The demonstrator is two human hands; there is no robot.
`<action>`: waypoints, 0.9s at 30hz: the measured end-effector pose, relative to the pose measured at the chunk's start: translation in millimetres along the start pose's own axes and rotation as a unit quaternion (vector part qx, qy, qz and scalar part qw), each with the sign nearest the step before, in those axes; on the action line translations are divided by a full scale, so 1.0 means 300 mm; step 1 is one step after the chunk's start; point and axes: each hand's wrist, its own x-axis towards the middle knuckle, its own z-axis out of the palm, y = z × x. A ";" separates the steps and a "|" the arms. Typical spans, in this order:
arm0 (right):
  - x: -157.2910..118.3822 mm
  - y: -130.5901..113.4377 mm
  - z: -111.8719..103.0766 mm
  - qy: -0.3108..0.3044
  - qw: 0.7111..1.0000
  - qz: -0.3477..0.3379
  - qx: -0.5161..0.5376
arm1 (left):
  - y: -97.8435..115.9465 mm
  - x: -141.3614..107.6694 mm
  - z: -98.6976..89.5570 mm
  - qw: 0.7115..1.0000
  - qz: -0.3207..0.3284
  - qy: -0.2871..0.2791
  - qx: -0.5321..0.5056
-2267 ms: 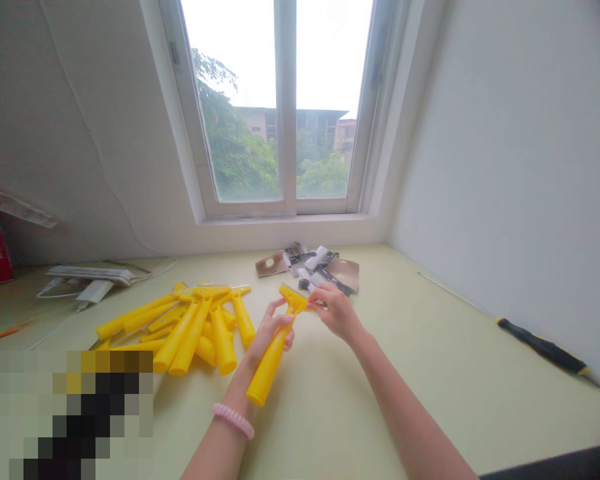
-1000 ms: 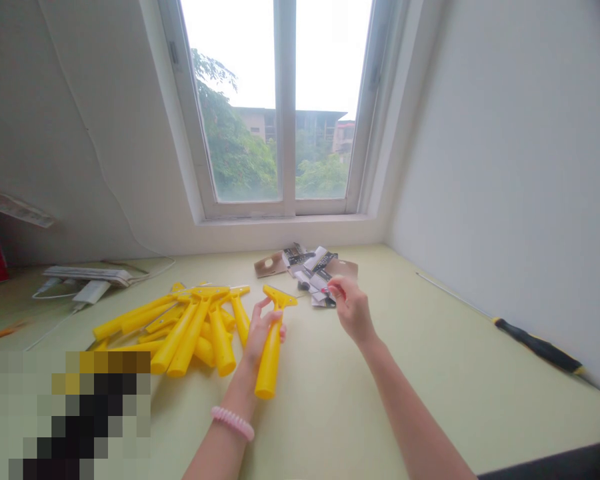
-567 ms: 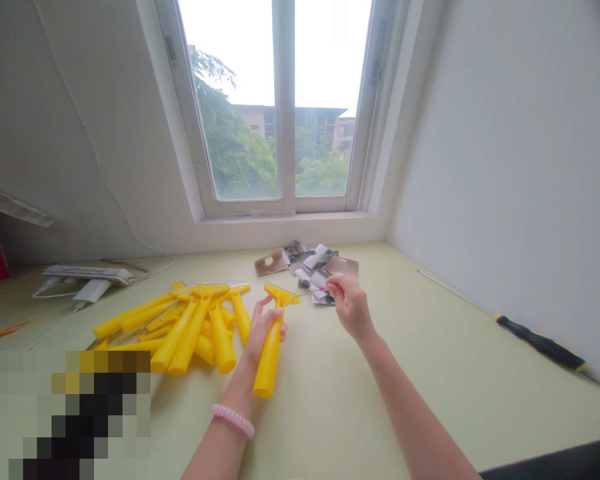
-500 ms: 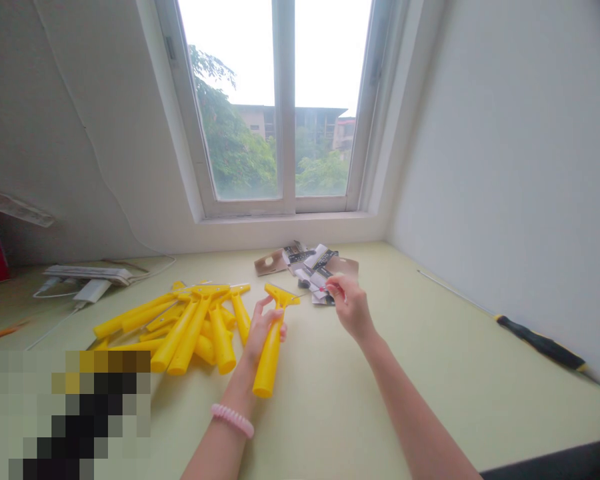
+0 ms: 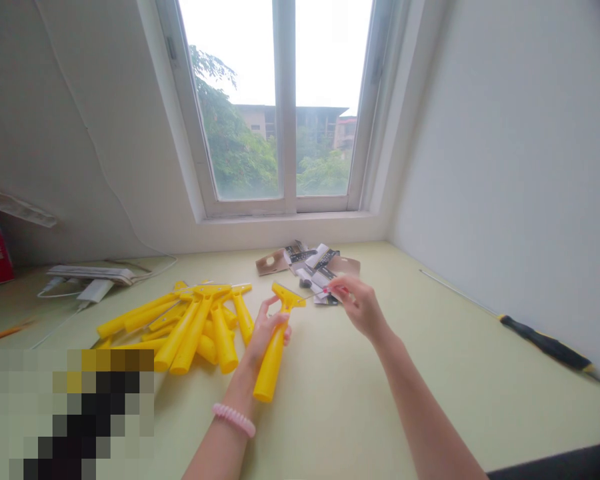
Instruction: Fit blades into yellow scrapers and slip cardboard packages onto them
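Yellow scraper (image 5: 273,357), head away, long axis tilted right

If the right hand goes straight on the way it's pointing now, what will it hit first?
The right hand, pinching a thin red-tipped item, would probably meet the scattered cardboard-backed packaging cards first. Depth is hard to judge from this view, so it may pass just above them.

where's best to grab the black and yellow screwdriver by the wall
The screwdriver's black and yellow grip is the part to take, coming from the near side, towards the person. It is the thickest part, while the thin shaft offers little to hold. The wall closes off the far side.
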 end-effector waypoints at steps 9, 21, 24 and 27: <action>0.000 -0.016 -0.002 0.041 0.998 0.026 -0.026 | 0.008 -0.006 0.005 1.000 -0.009 -0.015 -0.005; -0.003 -0.015 0.007 0.025 0.992 0.067 -0.105 | -0.003 -0.011 0.014 0.999 0.002 -0.026 0.023; 0.001 -0.017 0.008 0.028 0.998 0.026 -0.043 | -0.002 -0.009 0.015 1.000 0.004 -0.020 0.017; -0.005 -0.023 0.011 0.044 0.997 0.064 -0.012 | 0.000 -0.008 0.014 0.999 0.003 -0.030 0.014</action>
